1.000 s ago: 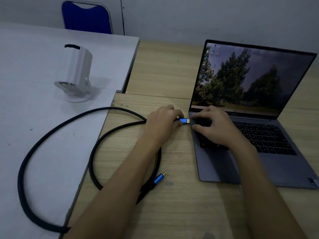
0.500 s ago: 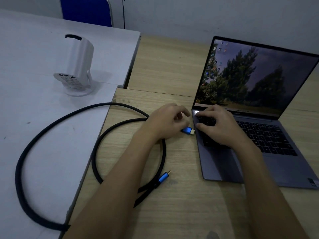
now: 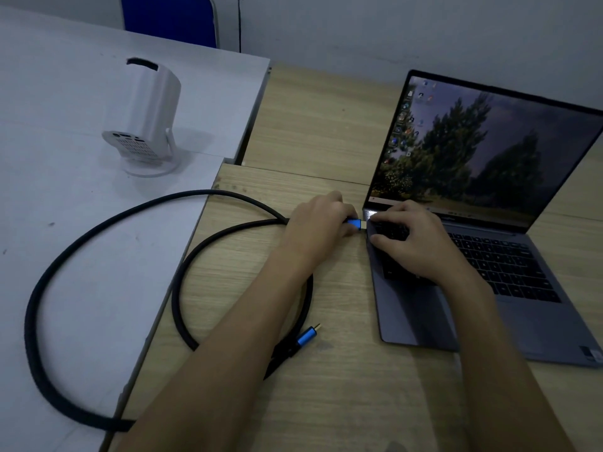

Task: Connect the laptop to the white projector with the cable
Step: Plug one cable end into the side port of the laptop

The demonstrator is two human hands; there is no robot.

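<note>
An open grey laptop (image 3: 538,324) with a tree wallpaper sits on the wooden table at the right. My left hand (image 3: 318,228) pinches the blue plug (image 3: 356,224) of a thick black cable (image 3: 98,228), its metal tip touching the laptop's left edge. My right hand (image 3: 414,241) lies flat on the left part of the keyboard, pressing the laptop down. The cable loops across both tables, and its other blue plug (image 3: 306,338) lies loose on the wood under my left forearm. The white projector (image 3: 146,117) stands on the white table at the left, its ports facing me.
A white table (image 3: 81,288) adjoins the wooden table (image 3: 326,402) on the left. A blue chair (image 3: 169,17) stands behind it against the grey wall. The cable loop covers much of the area between projector and laptop.
My left hand has brought the blue plug back from slightly below and left to the laptop's left edge. My right hand has stayed on the keyboard.
</note>
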